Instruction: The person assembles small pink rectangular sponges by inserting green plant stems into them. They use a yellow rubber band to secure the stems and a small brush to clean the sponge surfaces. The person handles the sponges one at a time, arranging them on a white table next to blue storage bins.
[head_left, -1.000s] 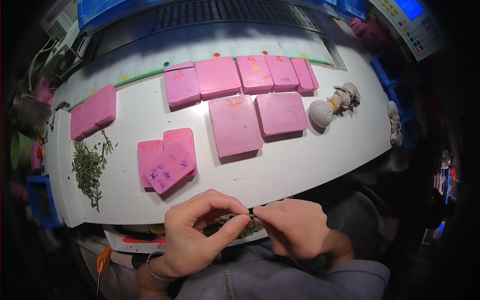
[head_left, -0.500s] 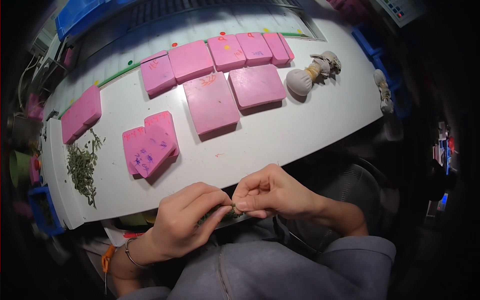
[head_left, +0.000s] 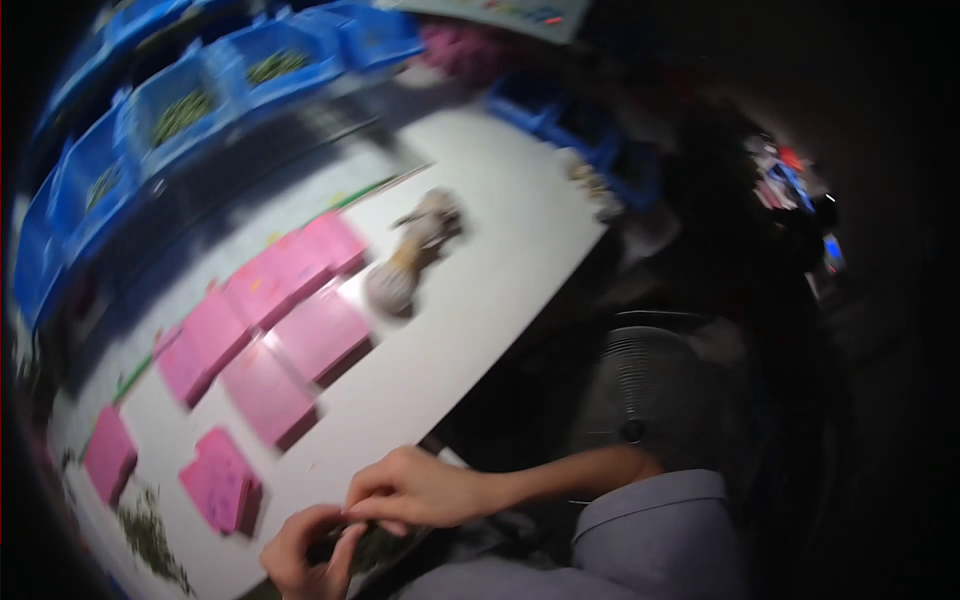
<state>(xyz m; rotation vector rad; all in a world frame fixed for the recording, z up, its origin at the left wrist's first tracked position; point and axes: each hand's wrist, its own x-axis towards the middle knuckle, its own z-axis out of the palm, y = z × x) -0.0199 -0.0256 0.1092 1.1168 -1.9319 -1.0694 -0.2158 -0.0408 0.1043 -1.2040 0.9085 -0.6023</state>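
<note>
Low at the table's front edge, my left hand point(head_left: 308, 556) has thumb and fingers curled in a pinch. My right hand point(head_left: 425, 488) meets it from the right, its fingertips pressed together against the left fingertips. Dark green pieces point(head_left: 378, 546) show just below the fingers, blurred; the small piece between the fingertips is mostly hidden. A loose pile of thin green pieces point(head_left: 148, 535) lies on the table to the left. Nearest to my hands on the tabletop are a pink block with dark marks point(head_left: 217, 478) and a plain pink block point(head_left: 268, 392).
More pink blocks point(head_left: 285, 275) stand in a row toward the back of the white table point(head_left: 490, 235). A tied cloth bundle point(head_left: 408, 258) lies right of them. Blue bins point(head_left: 235, 85), some with green pieces, line the far side. A dark round stool point(head_left: 640, 385) stands at right.
The view has swung to the right and tilted, bringing the blue bins into sight. My hands now appear lower and further left, still together at the fingertips.
</note>
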